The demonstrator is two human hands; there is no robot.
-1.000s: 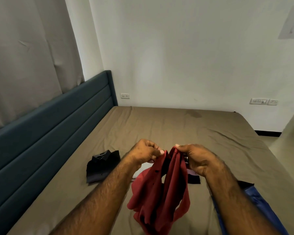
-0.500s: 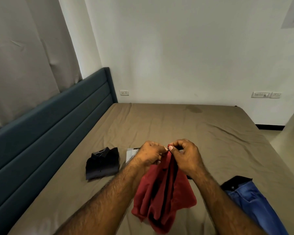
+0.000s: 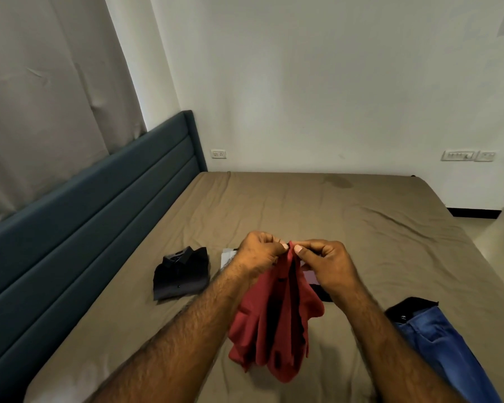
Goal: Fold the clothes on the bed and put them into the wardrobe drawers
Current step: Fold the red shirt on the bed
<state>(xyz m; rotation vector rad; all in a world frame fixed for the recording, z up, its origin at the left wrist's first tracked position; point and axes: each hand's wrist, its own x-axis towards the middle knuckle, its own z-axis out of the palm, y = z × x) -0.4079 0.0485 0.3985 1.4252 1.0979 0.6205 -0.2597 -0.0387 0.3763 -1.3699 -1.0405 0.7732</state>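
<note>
The person is holding a red shirt (image 3: pixel 277 321) up over the middle of the near part of the bed (image 3: pixel 317 216), and both hands are meeting at its top edge: the left hand (image 3: pixel 258 253) is pinching the cloth between thumb and curled fingers, and the right hand (image 3: pixel 328 264) is pinching the same edge just beside it, so the two pinches are almost touching. The rest of the shirt is hanging bunched below the hands, its lower end reaching down toward the sheet; whether it is resting on the sheet cannot be told. Judging from this, the step in hand is finding the collar or shoulder seams before laying the shirt out to fold. To do it well, the person is likely needing to slide the two pinches apart along the top edge until the shoulders are spread and the fabric is hanging flat, then lower it face down onto a bare stretch of sheet, away from the other garments. A folded black shirt (image 3: pixel 182 273) is lying toward the headboard side (image 3: pixel 85 228), well apart from the hands, and blue jeans (image 3: pixel 440 344) are lying at the near right edge of the bed. Some pale and dark pieces are partly hidden behind the hands and cannot be identified. No wardrobe is showing.
</note>
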